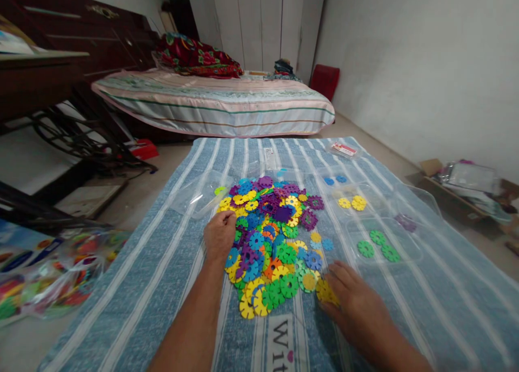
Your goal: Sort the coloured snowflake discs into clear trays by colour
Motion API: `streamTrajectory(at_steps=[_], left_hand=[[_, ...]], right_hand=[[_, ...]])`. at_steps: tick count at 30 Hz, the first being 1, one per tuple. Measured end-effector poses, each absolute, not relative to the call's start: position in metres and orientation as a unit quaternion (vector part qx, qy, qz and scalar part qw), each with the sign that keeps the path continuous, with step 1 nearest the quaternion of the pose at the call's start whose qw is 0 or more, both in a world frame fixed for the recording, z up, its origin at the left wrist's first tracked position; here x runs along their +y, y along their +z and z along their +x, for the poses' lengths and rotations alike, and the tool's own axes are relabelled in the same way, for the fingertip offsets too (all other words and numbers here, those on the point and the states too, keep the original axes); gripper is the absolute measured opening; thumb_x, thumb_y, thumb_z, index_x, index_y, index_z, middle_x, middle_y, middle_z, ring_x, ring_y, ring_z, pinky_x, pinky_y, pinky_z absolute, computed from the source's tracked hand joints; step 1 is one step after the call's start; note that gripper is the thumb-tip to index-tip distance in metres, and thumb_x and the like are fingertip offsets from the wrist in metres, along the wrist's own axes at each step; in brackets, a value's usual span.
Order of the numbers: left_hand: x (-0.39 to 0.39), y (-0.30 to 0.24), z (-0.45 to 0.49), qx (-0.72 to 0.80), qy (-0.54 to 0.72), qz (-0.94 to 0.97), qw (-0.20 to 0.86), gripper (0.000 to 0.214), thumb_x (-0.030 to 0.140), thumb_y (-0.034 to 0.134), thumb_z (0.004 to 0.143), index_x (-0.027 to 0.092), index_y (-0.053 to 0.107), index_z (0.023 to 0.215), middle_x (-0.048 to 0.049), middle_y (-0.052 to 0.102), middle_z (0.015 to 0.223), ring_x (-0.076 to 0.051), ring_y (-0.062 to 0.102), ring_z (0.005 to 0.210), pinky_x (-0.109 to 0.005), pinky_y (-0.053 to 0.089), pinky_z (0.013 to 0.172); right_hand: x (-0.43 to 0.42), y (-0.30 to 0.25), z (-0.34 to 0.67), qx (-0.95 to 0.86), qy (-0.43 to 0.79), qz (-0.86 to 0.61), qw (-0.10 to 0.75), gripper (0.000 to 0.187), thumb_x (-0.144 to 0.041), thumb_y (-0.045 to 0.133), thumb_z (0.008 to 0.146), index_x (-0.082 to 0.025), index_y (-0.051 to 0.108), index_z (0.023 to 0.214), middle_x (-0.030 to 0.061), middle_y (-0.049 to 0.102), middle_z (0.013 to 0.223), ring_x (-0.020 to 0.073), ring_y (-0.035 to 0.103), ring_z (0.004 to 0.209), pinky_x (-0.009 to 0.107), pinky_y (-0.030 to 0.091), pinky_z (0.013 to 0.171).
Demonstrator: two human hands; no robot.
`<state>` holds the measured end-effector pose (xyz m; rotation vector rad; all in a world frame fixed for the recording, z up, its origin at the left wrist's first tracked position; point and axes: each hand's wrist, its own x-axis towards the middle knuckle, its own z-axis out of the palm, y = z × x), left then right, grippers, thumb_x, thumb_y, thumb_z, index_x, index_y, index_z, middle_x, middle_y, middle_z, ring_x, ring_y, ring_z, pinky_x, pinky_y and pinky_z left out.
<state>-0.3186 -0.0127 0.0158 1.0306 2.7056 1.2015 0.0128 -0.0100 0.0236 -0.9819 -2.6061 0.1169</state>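
A heap of notched plastic discs (288,286) in green, yellow, blue, purple and orange lies on the striped cloth. My left hand (220,236) rests at the heap's left edge, fingers curled in; what they hold, if anything, is hidden. At the lower right of the heap, my right hand (357,301) has its thumb and fingers closed about a yellow notched disc (325,292). To the right, a clear tray (352,256) holds three green discs (378,237). Behind it, another clear tray (371,191) has yellow discs (358,203), with two blue discs (341,179) farther back.
A clear plastic lid or tray (190,201) lies left of the heap. One purple piece (405,223) sits at the right. A small packet (343,150) is near the cloth's far edge. Beyond stands a bed (227,104); bagged toys (60,285) and an open box (462,191) flank the cloth.
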Motion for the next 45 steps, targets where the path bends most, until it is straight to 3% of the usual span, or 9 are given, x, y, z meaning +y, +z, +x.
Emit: streamTrajectory(at_steps=[4, 9, 18, 27, 31, 35, 37, 41, 45], left_hand=[[-0.014, 0.018, -0.318, 0.862, 0.381, 0.333, 0.007, 0.029, 0.035, 0.046, 0.077, 0.02, 0.069, 0.088, -0.0035, 0.071, 0.093, -0.017, 0.065, 0.083, -0.026, 0.048, 0.08], [-0.014, 0.018, -0.318, 0.864, 0.376, 0.335, 0.002, 0.029, 0.036, 0.045, 0.077, 0.022, 0.068, 0.087, -0.0025, 0.071, 0.09, -0.017, 0.065, 0.082, -0.026, 0.048, 0.08], [-0.013, 0.015, -0.321, 0.861, 0.388, 0.328, 0.004, 0.027, 0.037, 0.047, 0.076, 0.023, 0.068, 0.085, -0.0018, 0.071, 0.09, -0.017, 0.065, 0.082, -0.026, 0.048, 0.08], [-0.014, 0.016, -0.321, 0.865, 0.372, 0.336, 0.0, 0.03, 0.037, 0.045, 0.077, 0.021, 0.069, 0.087, -0.0031, 0.071, 0.091, -0.019, 0.065, 0.082, -0.028, 0.048, 0.08], [-0.014, 0.017, -0.32, 0.867, 0.371, 0.331, 0.004, 0.03, 0.037, 0.045, 0.077, 0.02, 0.069, 0.088, -0.0038, 0.071, 0.091, -0.019, 0.065, 0.082, -0.028, 0.048, 0.079], [-0.014, 0.016, -0.32, 0.866, 0.376, 0.331, 0.006, 0.028, 0.035, 0.047, 0.077, 0.022, 0.068, 0.088, -0.0025, 0.071, 0.093, -0.018, 0.064, 0.083, -0.027, 0.048, 0.08], [-0.015, 0.015, -0.32, 0.865, 0.378, 0.33, 0.007, 0.026, 0.035, 0.047, 0.077, 0.024, 0.068, 0.088, -0.0016, 0.071, 0.093, -0.017, 0.064, 0.084, -0.027, 0.048, 0.081], [-0.014, 0.015, -0.319, 0.865, 0.381, 0.325, 0.008, 0.026, 0.034, 0.048, 0.077, 0.023, 0.068, 0.088, -0.0017, 0.071, 0.094, -0.017, 0.064, 0.085, -0.026, 0.047, 0.082], [-0.013, 0.015, -0.319, 0.864, 0.383, 0.326, 0.012, 0.026, 0.034, 0.047, 0.077, 0.023, 0.069, 0.088, -0.0015, 0.071, 0.094, -0.017, 0.064, 0.085, -0.027, 0.047, 0.082]], right_hand=[[-0.014, 0.015, 0.012, -0.909, 0.067, -0.39, 0.128, 0.036, -0.017, 0.068, 0.066, -0.013, 0.064, 0.102, 0.0133, 0.061, 0.116, 0.0313, 0.05, 0.115, 0.044, 0.045, 0.096], [-0.017, 0.023, 0.011, -0.893, 0.118, -0.417, 0.12, 0.025, -0.014, 0.065, 0.069, -0.018, 0.065, 0.093, 0.008, 0.061, 0.113, 0.0255, 0.052, 0.11, 0.037, 0.044, 0.094], [-0.015, 0.024, 0.01, -0.905, 0.076, -0.393, 0.145, 0.015, -0.013, 0.061, 0.07, -0.023, 0.06, 0.081, 0.0024, 0.062, 0.08, 0.0196, 0.056, 0.074, 0.03, 0.044, 0.066], [0.006, 0.046, 0.008, -0.934, 0.077, -0.326, 0.128, 0.021, -0.012, 0.047, 0.082, -0.022, 0.057, 0.068, -0.0011, 0.06, 0.065, 0.013, 0.055, 0.062, 0.023, 0.037, 0.058], [0.055, 0.08, 0.01, -0.908, -0.038, -0.343, 0.236, 0.024, -0.019, 0.041, 0.089, -0.02, 0.061, 0.076, 0.0034, 0.06, 0.07, 0.0163, 0.055, 0.067, 0.027, 0.04, 0.064], [0.084, 0.096, 0.01, -0.833, -0.117, -0.388, 0.377, 0.022, -0.029, 0.045, 0.089, -0.017, 0.061, 0.1, 0.0087, 0.065, 0.09, 0.0211, 0.058, 0.086, 0.033, 0.045, 0.078], [0.075, 0.091, 0.006, -0.858, -0.074, -0.365, 0.352, 0.021, -0.029, 0.046, 0.088, -0.018, 0.061, 0.098, 0.0071, 0.065, 0.088, 0.0197, 0.06, 0.084, 0.032, 0.047, 0.077], [0.033, 0.066, -0.003, -0.922, 0.042, -0.342, 0.178, 0.012, -0.021, 0.051, 0.083, -0.021, 0.063, 0.086, 0.004, 0.065, 0.085, 0.0166, 0.06, 0.077, 0.027, 0.049, 0.069], [0.002, 0.041, -0.003, -0.927, 0.082, -0.349, 0.113, 0.015, -0.018, 0.063, 0.073, -0.02, 0.063, 0.087, 0.006, 0.063, 0.096, 0.0214, 0.058, 0.092, 0.033, 0.05, 0.078]])
